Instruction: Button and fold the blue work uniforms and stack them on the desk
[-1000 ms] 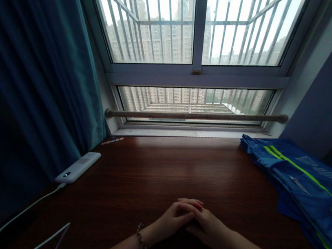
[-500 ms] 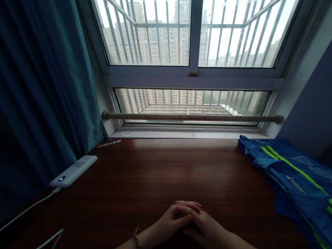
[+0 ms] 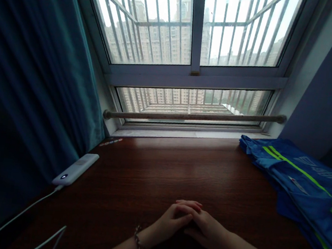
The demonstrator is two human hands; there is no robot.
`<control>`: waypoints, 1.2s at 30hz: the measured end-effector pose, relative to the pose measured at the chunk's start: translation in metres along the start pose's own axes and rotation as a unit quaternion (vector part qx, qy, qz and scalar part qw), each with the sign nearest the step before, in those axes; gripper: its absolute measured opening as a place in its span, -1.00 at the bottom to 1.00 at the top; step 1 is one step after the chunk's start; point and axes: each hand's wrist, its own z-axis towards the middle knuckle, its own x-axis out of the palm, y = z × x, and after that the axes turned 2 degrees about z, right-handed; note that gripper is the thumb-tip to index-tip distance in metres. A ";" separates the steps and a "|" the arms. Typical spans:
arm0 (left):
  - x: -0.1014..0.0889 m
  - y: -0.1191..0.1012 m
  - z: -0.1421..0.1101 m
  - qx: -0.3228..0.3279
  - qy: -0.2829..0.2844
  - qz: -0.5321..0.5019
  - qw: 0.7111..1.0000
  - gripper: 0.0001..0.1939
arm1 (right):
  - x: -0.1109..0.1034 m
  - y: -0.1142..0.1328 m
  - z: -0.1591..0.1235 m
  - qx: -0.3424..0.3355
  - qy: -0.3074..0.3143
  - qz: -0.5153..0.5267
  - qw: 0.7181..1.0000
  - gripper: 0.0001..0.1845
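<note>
My left hand (image 3: 171, 221), with a beaded bracelet (image 3: 139, 241) on its wrist, rests at the lower middle of the brown wooden tabletop (image 3: 159, 169). It is folded together with my right hand (image 3: 207, 228), the fingers of both closed and overlapping. No object shows in either hand. The palms and some fingertips are hidden.
On the left, a white power bank (image 3: 76, 169) with a white cable (image 3: 24, 209) lies by a blue curtain (image 3: 54, 63). Folded blue clothing (image 3: 303, 181) with yellow-green stripes lies on the right. A rail (image 3: 194, 116) crosses the barred window at the back.
My hands stay folded together in the same place. The view has shifted very slightly, so the power bank, window and clothing appear a little further right.
</note>
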 end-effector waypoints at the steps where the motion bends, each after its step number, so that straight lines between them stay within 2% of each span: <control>1: 0.000 0.000 0.000 -0.001 0.002 -0.004 1.000 -0.78 | 0.001 -0.001 0.000 0.001 0.000 -0.001 1.000 -0.40; 36: 0.001 -0.004 -0.001 -0.007 0.002 -0.008 1.000 -0.77 | 0.005 -0.004 -0.001 -0.009 -0.006 -0.011 1.000 -0.39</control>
